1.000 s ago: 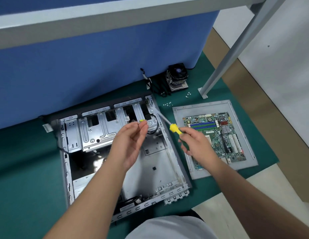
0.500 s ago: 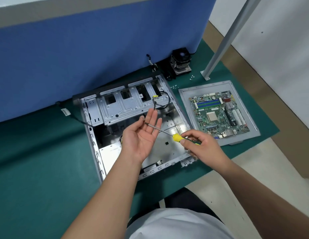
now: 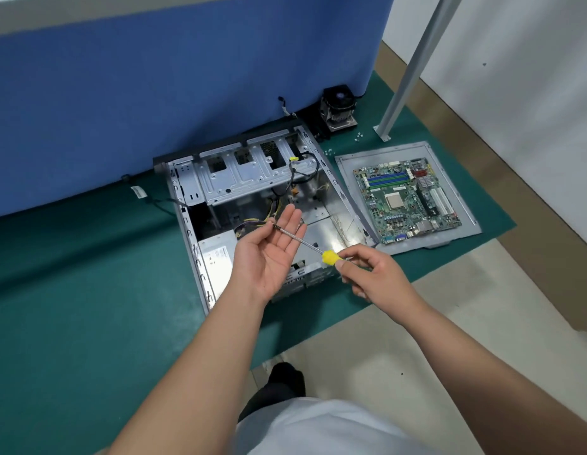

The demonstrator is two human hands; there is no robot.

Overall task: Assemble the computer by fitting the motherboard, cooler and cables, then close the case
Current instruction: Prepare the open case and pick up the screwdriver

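Observation:
An open grey computer case (image 3: 220, 178) lies on its side on the green mat, with a power supply (image 3: 216, 254) and loose cables inside. To its right the green motherboard (image 3: 405, 200) rests on the removed side panel (image 3: 351, 165). The black cooler (image 3: 338, 106) stands behind the case by the blue partition. My right hand (image 3: 372, 274) grips the yellow handle of a screwdriver (image 3: 328, 257). Its shaft lies across my left hand (image 3: 272, 254), held palm up with straight fingers over the case.
Small silver screws (image 3: 359, 136) lie on the mat near a grey metal post (image 3: 413, 64). A blue partition (image 3: 154, 77) closes off the back. The mat's edge (image 3: 449, 267) runs in front, with pale floor beyond. A tagged black cable (image 3: 144, 195) trails left of the case.
My left hand let go of the yellow-tipped cable and opened palm up. My right hand brought the screwdriver shaft onto that palm. The view pulled back from the case.

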